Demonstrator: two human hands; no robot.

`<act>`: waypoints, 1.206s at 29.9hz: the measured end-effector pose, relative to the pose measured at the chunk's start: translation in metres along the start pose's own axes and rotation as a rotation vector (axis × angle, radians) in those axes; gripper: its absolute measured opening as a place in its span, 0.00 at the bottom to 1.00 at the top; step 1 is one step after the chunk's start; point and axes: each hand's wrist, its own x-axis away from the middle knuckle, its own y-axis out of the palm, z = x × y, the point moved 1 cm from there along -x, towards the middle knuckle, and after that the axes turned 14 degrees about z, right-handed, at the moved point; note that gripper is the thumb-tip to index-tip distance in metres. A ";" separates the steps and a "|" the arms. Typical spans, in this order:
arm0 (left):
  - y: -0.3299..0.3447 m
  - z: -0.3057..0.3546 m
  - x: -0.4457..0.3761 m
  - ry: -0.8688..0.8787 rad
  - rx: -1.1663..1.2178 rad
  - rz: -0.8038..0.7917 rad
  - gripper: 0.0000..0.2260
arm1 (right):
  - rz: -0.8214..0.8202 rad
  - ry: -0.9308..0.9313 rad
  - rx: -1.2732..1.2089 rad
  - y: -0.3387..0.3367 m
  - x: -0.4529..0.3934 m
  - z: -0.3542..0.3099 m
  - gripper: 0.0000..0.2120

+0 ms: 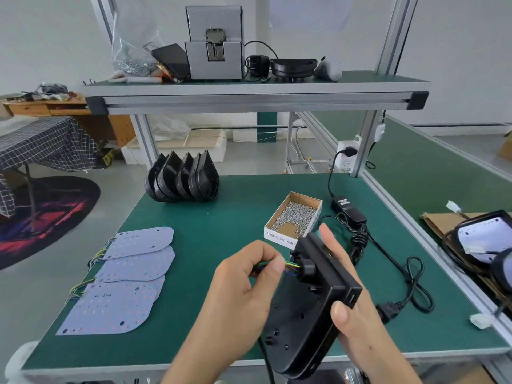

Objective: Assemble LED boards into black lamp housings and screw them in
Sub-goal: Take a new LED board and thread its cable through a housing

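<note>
Black plastic fills the near view: a housing (307,309) is held above the green surface (221,217), back side up, with the right hand (352,309) gripping its edge, thumb on the rim. The left hand (243,281) pinches a bundle of coloured wires (288,266) where they leave a round port on the housing's back. The step in hand appears to be threading a board's leads through that port, so the board is probably inside, though it cannot be seen. Next, the wires likely need pulling through until slack is gone, then the housing turned over for screwing. Spare boards (124,289) lie at the left, more housings (182,178) stand beyond, and a box of screws (293,217) sits just behind the hands.
</note>
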 end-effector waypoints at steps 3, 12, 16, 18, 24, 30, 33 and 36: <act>0.000 -0.004 0.001 -0.002 -0.016 0.001 0.10 | 0.004 0.000 0.017 0.001 0.000 -0.003 0.52; -0.002 -0.016 0.003 -0.040 0.007 0.006 0.09 | 0.028 0.013 0.036 0.008 0.003 -0.009 0.50; -0.003 -0.020 0.004 -0.046 -0.007 0.013 0.09 | 0.035 0.013 0.028 0.013 0.004 -0.011 0.50; -0.003 -0.021 0.005 -0.037 -0.028 0.005 0.08 | 0.049 0.017 0.020 0.014 0.004 -0.010 0.50; -0.005 -0.022 0.010 -0.050 -0.032 -0.010 0.06 | 0.061 0.072 0.024 0.021 0.004 -0.012 0.49; -0.005 -0.026 0.016 -0.073 -0.030 -0.019 0.07 | 0.066 0.097 0.037 0.023 0.007 -0.013 0.48; -0.004 -0.029 0.020 -0.083 -0.044 -0.008 0.08 | 0.072 0.112 0.043 0.024 0.010 -0.014 0.47; -0.001 -0.033 0.026 -0.052 -0.072 0.079 0.10 | 0.075 0.121 0.043 0.028 0.011 -0.016 0.47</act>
